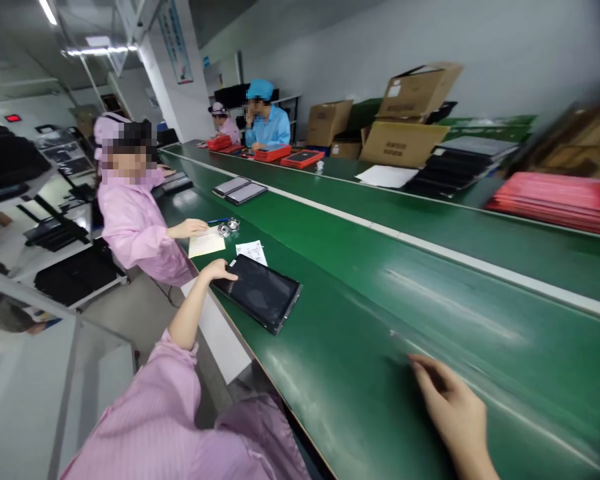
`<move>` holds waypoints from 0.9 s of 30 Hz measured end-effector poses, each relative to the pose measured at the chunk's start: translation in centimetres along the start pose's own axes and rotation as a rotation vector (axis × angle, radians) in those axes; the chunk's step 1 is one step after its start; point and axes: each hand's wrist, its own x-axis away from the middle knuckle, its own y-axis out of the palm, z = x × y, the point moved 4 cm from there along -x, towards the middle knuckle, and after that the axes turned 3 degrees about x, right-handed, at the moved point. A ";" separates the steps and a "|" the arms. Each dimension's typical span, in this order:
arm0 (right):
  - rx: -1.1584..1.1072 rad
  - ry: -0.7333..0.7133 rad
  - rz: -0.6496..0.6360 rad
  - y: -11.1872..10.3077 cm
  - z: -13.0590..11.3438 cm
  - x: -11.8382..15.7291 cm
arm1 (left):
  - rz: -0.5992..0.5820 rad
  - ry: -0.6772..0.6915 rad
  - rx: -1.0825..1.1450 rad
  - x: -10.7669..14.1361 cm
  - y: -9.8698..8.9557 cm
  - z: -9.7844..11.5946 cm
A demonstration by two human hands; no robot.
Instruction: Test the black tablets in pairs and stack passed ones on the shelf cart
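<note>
A black tablet (pixel 263 291) with a dark screen lies on the green workbench (pixel 350 360), near its front edge. My left hand (pixel 219 271) grips the tablet's far left corner, thumb on top of the screen and the other fingers hidden at its edge. My right hand (pixel 453 407) is over the bench at the lower right, apart from the tablet. Its fingers are loosely bent, with a gap by the thumb, and I see nothing in them. Just beyond the tablet lies a white paper with handwriting (pixel 251 253).
A co-worker in pink (pixel 135 213) sits at the left, one hand on a yellowish paper (pixel 207 242) beside small metal round items (pixel 229 227). Two tablets (pixel 240 189) lie farther off. Across the bench are red-cased devices (pixel 303 158), cardboard boxes (pixel 405 143) and stacked red sheets (pixel 560 200).
</note>
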 end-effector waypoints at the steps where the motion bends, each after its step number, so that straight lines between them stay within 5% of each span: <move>1: 0.008 0.018 0.000 0.0 -0.1 -0.1 | -0.021 -0.015 0.016 0.1 -0.1 -0.1; 10: 0.032 0.093 -0.058 -0.4 -1.3 -0.2 | -0.205 -0.098 0.284 4.2 2.6 -2.1; 16: 0.003 0.057 -0.027 -0.5 -1.3 0.1 | -0.302 -0.081 0.611 6.4 2.9 0.0; 22: -0.012 0.088 -0.059 -0.8 -1.4 0.3 | -0.201 0.012 0.854 8.8 2.2 2.5; 27: -0.013 0.106 -0.070 -0.5 -0.5 0.2 | -0.005 0.097 0.984 13.1 2.0 1.9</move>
